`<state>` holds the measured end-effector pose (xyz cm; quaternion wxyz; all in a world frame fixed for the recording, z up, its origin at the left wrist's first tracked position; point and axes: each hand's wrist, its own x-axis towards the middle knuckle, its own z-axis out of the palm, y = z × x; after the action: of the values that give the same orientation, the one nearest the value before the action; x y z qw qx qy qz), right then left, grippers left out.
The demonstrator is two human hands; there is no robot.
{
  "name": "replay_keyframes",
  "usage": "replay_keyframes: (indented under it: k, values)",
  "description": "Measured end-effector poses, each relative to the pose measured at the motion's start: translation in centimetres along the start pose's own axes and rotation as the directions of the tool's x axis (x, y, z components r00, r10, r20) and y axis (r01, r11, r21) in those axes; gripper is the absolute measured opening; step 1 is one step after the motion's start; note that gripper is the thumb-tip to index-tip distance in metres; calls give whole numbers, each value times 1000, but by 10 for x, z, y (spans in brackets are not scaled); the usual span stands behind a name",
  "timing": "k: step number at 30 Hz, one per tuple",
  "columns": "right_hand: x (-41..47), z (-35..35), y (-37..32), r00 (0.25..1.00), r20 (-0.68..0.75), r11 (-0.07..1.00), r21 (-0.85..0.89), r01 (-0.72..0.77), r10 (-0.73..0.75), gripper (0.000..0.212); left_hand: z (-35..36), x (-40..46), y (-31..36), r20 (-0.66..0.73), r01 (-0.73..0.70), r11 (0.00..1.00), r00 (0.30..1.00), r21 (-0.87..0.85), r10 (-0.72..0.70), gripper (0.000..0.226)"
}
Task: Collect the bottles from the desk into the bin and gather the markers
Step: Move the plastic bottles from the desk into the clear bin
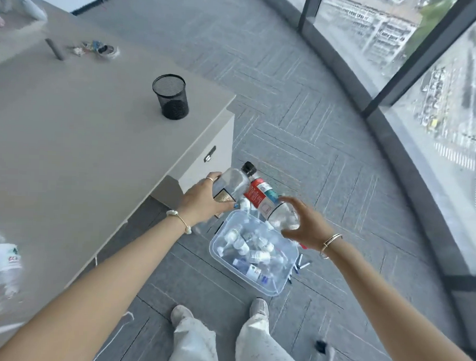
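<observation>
step: drop bottles | left hand clamps black-cap bottle | right hand clamps red-label bottle | tip: release low over bin, one at a time

The bench is a plain beige-grey, and on it stands a black mesh pen cup. The floor carpet is grey, with fine pale lines laid in a herringbone pattern. The bin is clear plastic, filled with clear bottles bearing white and blue labels. One held bottle is clear with a black cap and a dark, gold-edged label; the other bottle carries a red, white and teal label. The trousers are pale grey-white, as are the shoes.
</observation>
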<state>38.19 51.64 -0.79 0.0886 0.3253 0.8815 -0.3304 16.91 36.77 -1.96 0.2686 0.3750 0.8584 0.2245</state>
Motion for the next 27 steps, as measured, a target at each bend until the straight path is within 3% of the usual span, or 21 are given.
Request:
replay_keyframes:
  k: [12,27]
  values:
    - [-1,4,78,984,156,996,45,75,-82,70,71,-15,34,-11,106,993,994,-55,-107,94]
    - [-10,-26,91,993,47,993,34,110,-111,49,99,-13,48,195,31,999,980,26,-35,93]
